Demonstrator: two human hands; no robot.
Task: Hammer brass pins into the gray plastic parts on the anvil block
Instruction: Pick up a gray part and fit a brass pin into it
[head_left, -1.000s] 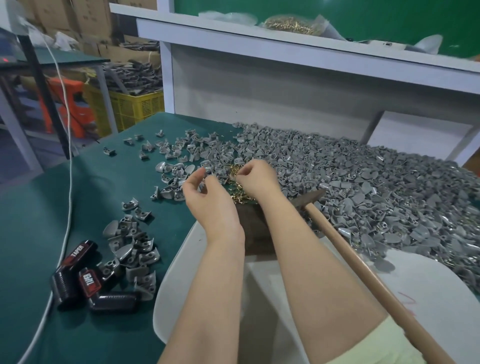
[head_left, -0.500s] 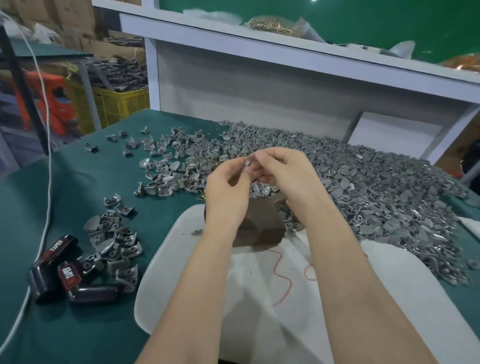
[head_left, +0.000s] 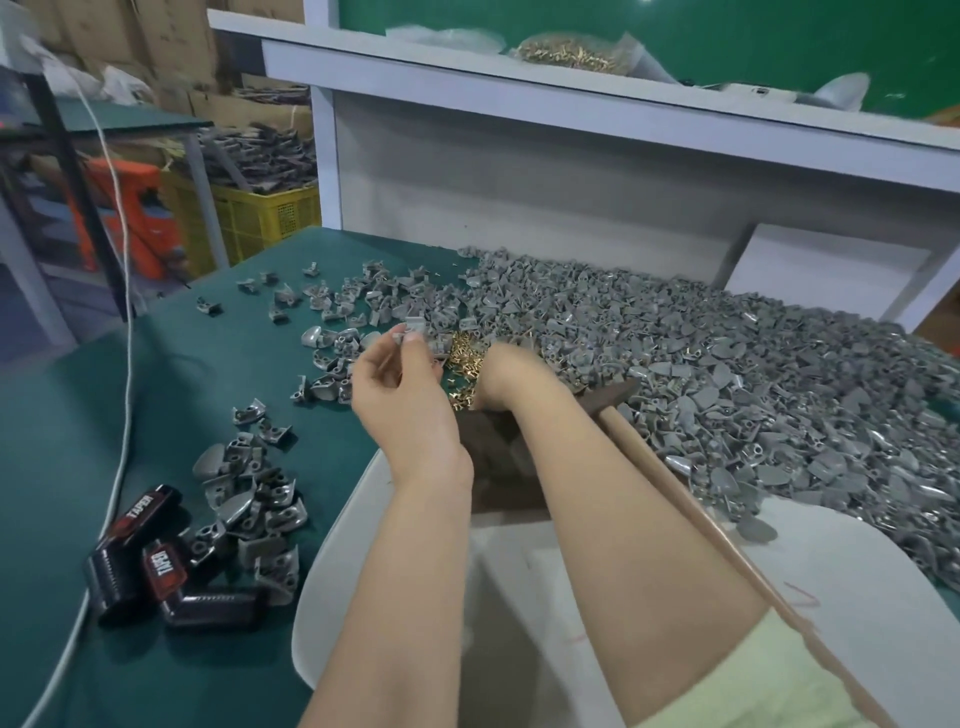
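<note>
The left hand (head_left: 405, 400) pinches a gray plastic part (head_left: 414, 329) just beside the brass pins (head_left: 461, 353). The right hand (head_left: 506, 370) reaches among them, fingers hidden (grip unclear). The anvil block (head_left: 493, 447) sits between the wrists on the green tabletop (head_left: 156, 374).

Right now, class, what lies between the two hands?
A heap of brass pins lies between the left hand and the right hand, shown in the head view.

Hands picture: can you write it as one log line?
left hand pinches small gray plastic part | right hand among loose brass pins | wooden-handled hammer unheld
</note>
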